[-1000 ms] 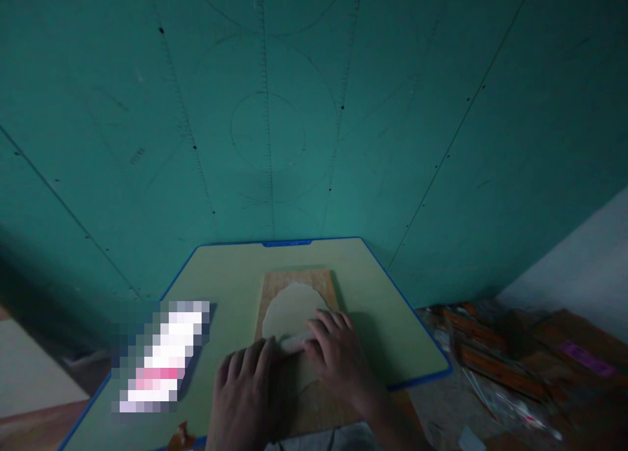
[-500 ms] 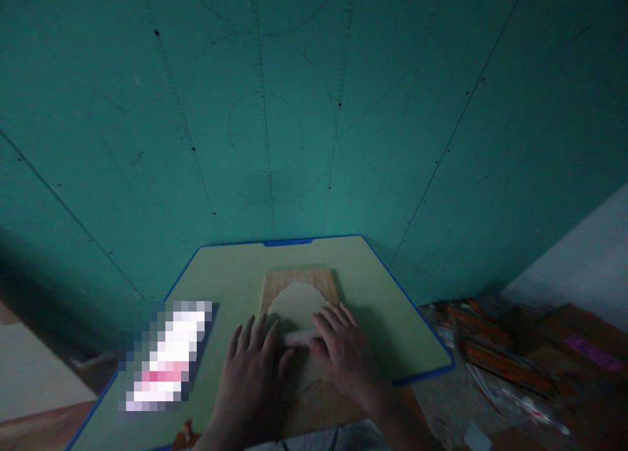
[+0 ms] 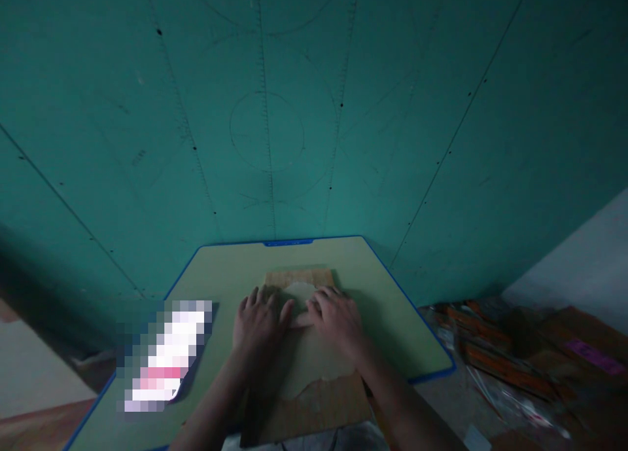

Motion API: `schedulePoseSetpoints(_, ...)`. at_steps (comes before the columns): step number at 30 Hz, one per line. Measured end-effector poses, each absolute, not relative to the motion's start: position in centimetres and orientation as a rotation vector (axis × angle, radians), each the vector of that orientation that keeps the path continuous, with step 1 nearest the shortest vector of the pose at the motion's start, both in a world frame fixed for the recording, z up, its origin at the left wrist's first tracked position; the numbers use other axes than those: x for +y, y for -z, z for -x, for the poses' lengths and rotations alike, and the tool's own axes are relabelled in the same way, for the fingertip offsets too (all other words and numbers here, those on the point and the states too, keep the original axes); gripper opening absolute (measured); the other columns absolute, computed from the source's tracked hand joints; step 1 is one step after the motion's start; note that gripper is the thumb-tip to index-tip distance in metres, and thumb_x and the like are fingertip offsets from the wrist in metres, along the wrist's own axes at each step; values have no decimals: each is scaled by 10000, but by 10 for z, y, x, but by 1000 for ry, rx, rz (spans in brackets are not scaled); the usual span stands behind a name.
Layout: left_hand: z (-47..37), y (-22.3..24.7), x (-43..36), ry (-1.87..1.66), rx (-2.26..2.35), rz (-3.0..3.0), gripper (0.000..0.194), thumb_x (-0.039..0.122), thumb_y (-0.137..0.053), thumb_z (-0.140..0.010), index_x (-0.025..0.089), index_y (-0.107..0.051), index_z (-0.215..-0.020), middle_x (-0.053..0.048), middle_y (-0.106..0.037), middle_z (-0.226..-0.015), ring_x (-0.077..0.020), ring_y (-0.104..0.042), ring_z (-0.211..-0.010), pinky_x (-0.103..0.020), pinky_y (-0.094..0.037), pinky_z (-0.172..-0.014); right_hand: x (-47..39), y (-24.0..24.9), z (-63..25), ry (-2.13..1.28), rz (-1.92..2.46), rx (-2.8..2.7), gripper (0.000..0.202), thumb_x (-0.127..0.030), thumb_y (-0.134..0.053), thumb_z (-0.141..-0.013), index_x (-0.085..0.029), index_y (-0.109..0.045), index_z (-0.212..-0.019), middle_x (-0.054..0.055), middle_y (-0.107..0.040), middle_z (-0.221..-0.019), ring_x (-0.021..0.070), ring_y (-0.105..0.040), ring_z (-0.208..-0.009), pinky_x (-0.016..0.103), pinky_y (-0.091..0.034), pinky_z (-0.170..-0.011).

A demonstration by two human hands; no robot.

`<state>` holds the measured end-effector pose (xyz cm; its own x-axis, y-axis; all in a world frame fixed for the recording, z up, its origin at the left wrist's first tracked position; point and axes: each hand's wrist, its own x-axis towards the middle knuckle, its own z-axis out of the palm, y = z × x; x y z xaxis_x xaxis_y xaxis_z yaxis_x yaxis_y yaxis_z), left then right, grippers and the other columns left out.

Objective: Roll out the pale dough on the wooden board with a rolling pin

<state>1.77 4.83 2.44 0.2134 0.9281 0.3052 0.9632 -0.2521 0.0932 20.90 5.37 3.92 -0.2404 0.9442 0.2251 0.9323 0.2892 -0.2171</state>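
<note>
Both hands lie over a short, pale rolling pin (image 3: 302, 320), whose middle shows between them. My left hand (image 3: 259, 317) covers its left end, fingers stretched forward and thumb beside the pin. My right hand (image 3: 337, 315) is bent over the right end. Under the pin a thin, flat sheet of dough (image 3: 307, 359) spreads with an uneven edge. The dough lies on a wooden board (image 3: 309, 408), bare at its near and far ends. Parts of the pin and dough are hidden under my palms.
A light folding table (image 3: 226, 268) with a blue rim carries the board and stands against a green wall (image 3: 294, 143). A blurred-out phone-like slab (image 3: 171, 353) lies on its left side. Cardboard and clutter (image 3: 510, 366) cover the floor at right.
Both hands and the rolling pin have moved forward, away from me, over the dough. More of the dough's near part and the board's near end now show.
</note>
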Motion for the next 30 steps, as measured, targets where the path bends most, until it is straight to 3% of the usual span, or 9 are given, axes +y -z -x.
schedulePoseSetpoints(11,-17,-37,74,281,-1965,2445,305,368,-474,-1002,249,-687,-1185,-130,-677,-1214,-302,-597,-1171,-409,-497,-910,83,-49,-206,-160,1755,-2245,273,-341,-488,-1033,-220,-733,-1011,71,-738,-1139,196,-671,-1043,313,-467,-857)
schedulePoseSetpoints(17,-22,-43,92,228,-2069,2402,377,398,-404,-1026,198,-695,-1155,-148,-685,-1187,-289,-650,-1090,-403,-510,-887,100,-52,-205,-176,1764,-2244,261,-308,-498,-1027,-227,-734,-951,62,-766,-1090,187,-691,-994,289,-455,-812)
schedulePoseSetpoints(30,-23,-48,129,154,-2111,2402,363,253,-385,-994,111,-692,-1126,-189,-733,-1108,-281,-707,-1046,-369,-517,-890,136,-51,-201,-172,1870,-2222,292,-277,-483,-1023,-228,-769,-988,94,-793,-1054,192,-718,-919,282,-452,-763)
